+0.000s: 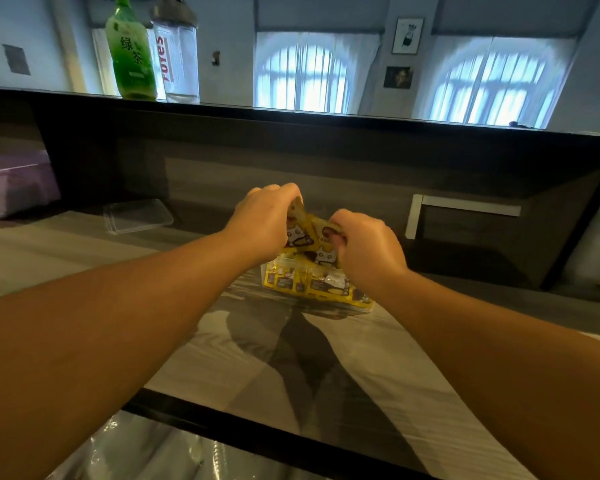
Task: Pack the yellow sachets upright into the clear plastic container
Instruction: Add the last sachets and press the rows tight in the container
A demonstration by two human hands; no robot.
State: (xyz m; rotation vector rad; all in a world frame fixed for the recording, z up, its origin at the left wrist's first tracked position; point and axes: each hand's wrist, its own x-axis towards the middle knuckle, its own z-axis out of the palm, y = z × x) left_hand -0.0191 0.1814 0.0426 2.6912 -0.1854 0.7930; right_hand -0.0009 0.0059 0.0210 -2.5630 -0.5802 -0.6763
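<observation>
Above the clear plastic container (317, 287) at mid-counter (84, 251), my left hand (262, 225) and right hand (368, 249) each pinch yellow sachets (303, 237) with curled fingers (338, 225); the sachets lean together over the rim. More sachets stand packed inside the container, partly hidden by my right wrist. Far left: a clear lid (137, 216) lies flat, a purple box (14, 183) beyond it. On the far ledge (326, 114) stand a green bottle (130, 50) and a clear bottle (177, 51).
</observation>
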